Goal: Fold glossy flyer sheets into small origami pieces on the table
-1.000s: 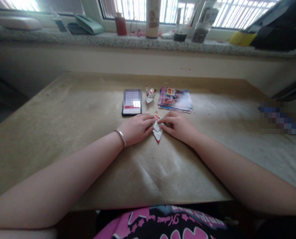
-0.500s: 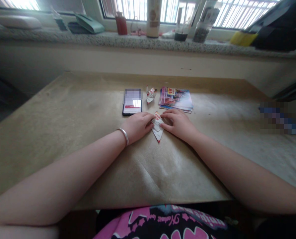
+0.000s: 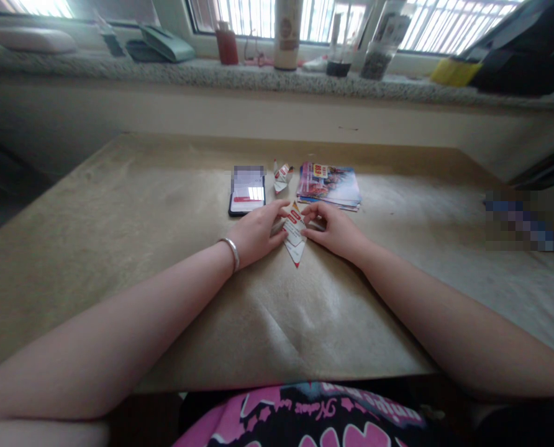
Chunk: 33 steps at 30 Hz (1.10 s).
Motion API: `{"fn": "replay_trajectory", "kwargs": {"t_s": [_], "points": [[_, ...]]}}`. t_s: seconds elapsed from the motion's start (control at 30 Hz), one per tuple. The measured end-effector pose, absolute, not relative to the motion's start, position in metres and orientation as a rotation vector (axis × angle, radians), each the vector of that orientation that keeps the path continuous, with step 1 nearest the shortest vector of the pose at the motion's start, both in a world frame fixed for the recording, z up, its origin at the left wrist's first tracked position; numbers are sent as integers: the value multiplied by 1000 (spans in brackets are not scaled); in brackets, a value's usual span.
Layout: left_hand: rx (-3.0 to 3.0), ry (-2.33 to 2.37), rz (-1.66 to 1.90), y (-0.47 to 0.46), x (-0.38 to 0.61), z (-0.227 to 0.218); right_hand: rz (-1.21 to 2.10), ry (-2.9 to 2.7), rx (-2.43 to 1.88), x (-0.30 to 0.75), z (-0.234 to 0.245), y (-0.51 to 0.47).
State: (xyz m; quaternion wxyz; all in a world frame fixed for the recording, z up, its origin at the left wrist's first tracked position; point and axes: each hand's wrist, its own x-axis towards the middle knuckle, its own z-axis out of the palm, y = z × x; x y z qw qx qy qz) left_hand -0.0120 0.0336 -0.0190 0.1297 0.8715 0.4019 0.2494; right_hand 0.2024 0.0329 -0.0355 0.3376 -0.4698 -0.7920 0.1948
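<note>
A folded piece of printed paper (image 3: pixel 295 239), white with red marks and pointed at its near end, lies on the brown paper-covered table (image 3: pixel 118 248). My left hand (image 3: pixel 256 233), a silver bracelet on its wrist, rests on the paper's left side with fingers pinching its upper edge. My right hand (image 3: pixel 333 228) pinches the paper's upper right part, fingers curled. Both hands meet over the fold.
Behind the hands lie a phone (image 3: pixel 248 192), a small folded paper figure (image 3: pixel 281 176) and a stack of colourful printed sheets (image 3: pixel 329 185). A windowsill (image 3: pixel 258 74) at the back holds bottles, cups and boxes. A blurred object (image 3: pixel 522 222) lies at the right.
Both hands have shifted a little away from me. The paper's upper flap has been lifted and unfolded, so more of its red-marked top shows between the fingers.
</note>
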Motion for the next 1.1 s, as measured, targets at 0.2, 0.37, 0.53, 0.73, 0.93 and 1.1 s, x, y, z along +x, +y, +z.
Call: {"fn": "replay_trajectory", "kwargs": {"t_s": [0.2,0.37,0.53,0.73,0.93,1.1], "points": [[2494,1173,704,34,-12,-18,567,-2078,-1199,202,-33,32],[2559,1164,694,35,-10,-17,447,-2180,-1229,201,-27,30],[2544,1158,690,37,-10,-18,430,-2183,-1234,202,-27,30],[2655,1100,618,39,-10,-17,423,-2214,-1197,202,-27,30],[2766,1028,601,42,-14,-21,434,-2259,-1137,206,-23,28],[2802,968,622,44,-15,-23,365,-2342,-1056,207,-25,30]]}}
